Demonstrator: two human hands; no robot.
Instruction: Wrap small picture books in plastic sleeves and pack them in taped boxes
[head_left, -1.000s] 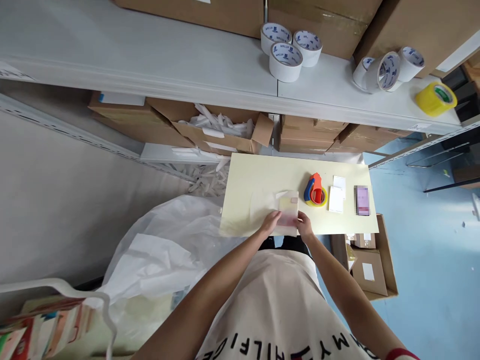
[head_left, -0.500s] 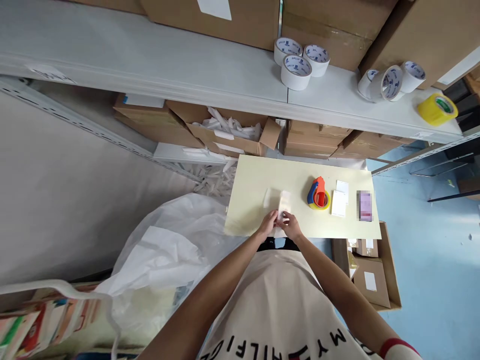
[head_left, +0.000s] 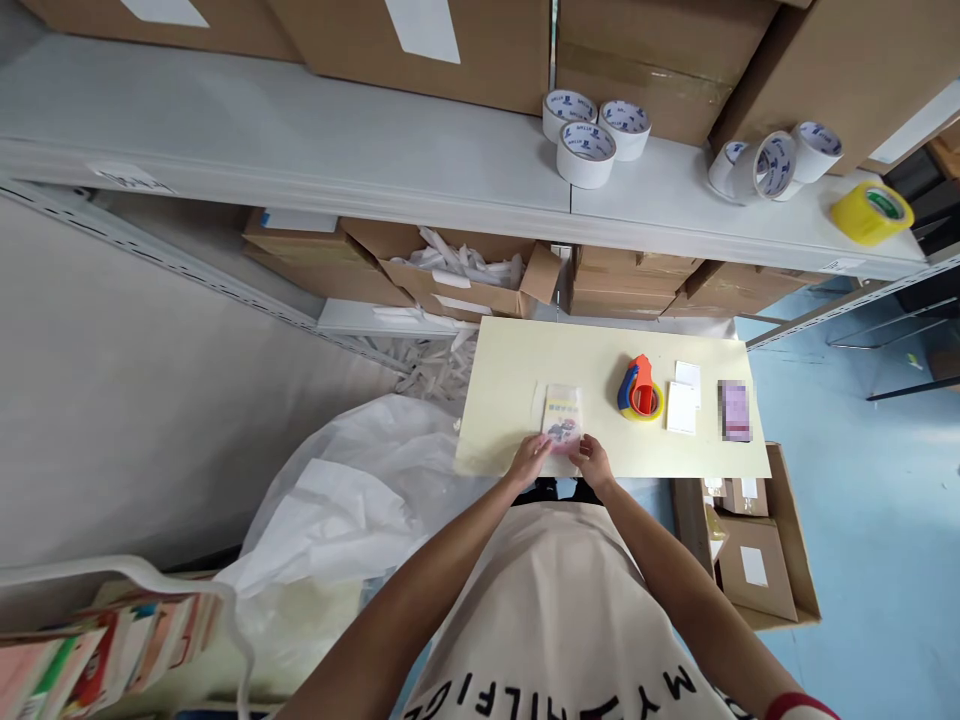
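A small booklet (head_left: 562,415) with a yellow and pink printed cover lies face up at the table's near edge, with what looks like a clear plastic sleeve past its top. My left hand (head_left: 530,458) grips its lower left edge between thumb and fingers. On the opposite side, my right hand (head_left: 593,463) pinches the lower right edge. To the right on the cream table (head_left: 517,350) stands an orange and blue tape dispenser (head_left: 640,388) with a yellow-edged roll. White cards (head_left: 681,405) lie beyond it, then a blurred-out purple item (head_left: 736,411).
White tape rolls (head_left: 586,160) and a yellow roll (head_left: 871,213) sit on the grey shelf (head_left: 337,130) above. An open carton (head_left: 457,285) of white rolled pieces is behind the table. A plastic bag (head_left: 352,500) bulges at left; a box of cartons (head_left: 806,570) stands at right.
The booklet has turned from narrow and blurred to lying broad and face up. My hands have moved apart to its two sides. The view has shifted slightly.
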